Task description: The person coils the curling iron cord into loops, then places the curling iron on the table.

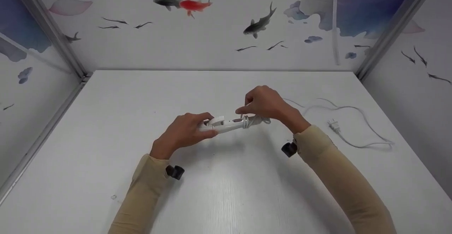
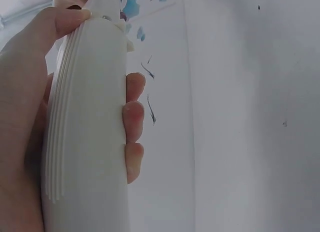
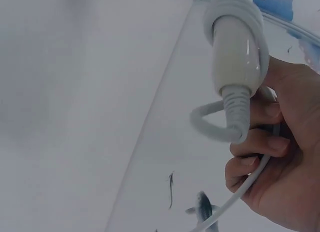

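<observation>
A white corded curling iron [image 1: 231, 125] is held over the table, slightly tilted, its cord end to the right. My left hand [image 1: 185, 130] grips its left part, thumb along the near side; the left wrist view shows the ridged white body [image 2: 95, 117] with fingers wrapped around it. Several turns of white cord [image 1: 246, 122] are wound around the handle end. With curled fingers, my right hand [image 1: 265, 101] holds the cord just above that end. In the right wrist view the cord [image 3: 252, 179] runs through the fingers, and a loop leaves the ribbed strain relief [image 3: 236, 104].
Loose cord [image 1: 367, 123] trails across the right side of the white table [image 1: 219, 191], ending in a two-pin plug [image 1: 333, 125]. Walls printed with fish [image 1: 261, 24] enclose the back and sides. A small clear ring [image 1: 113, 197] lies at the front left.
</observation>
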Action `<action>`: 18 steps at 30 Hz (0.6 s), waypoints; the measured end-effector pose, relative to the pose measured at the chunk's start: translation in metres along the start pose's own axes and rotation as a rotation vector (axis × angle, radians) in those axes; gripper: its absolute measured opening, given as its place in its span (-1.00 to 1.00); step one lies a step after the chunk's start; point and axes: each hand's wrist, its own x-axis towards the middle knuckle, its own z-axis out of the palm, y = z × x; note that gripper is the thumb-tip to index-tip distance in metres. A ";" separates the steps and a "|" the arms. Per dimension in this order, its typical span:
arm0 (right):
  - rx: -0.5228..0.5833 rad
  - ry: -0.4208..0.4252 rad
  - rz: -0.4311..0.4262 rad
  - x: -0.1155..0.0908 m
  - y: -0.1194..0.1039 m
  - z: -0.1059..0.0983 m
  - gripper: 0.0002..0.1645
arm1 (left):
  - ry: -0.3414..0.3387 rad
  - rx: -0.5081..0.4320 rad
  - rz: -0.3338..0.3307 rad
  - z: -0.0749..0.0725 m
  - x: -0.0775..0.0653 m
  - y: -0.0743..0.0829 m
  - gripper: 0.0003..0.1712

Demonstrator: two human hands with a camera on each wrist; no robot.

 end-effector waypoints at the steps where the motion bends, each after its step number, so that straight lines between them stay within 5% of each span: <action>1: -0.005 0.012 0.006 -0.002 -0.004 -0.001 -0.67 | -0.002 -0.002 -0.005 0.000 0.000 0.000 -0.46; 10: -0.057 0.167 -0.165 -0.028 -0.033 0.013 -0.62 | 0.048 0.062 -0.046 -0.002 0.000 -0.007 -0.47; 18: 0.102 -0.054 -0.275 -0.044 -0.014 0.020 -0.66 | 0.102 0.112 -0.058 -0.002 -0.002 -0.010 -0.48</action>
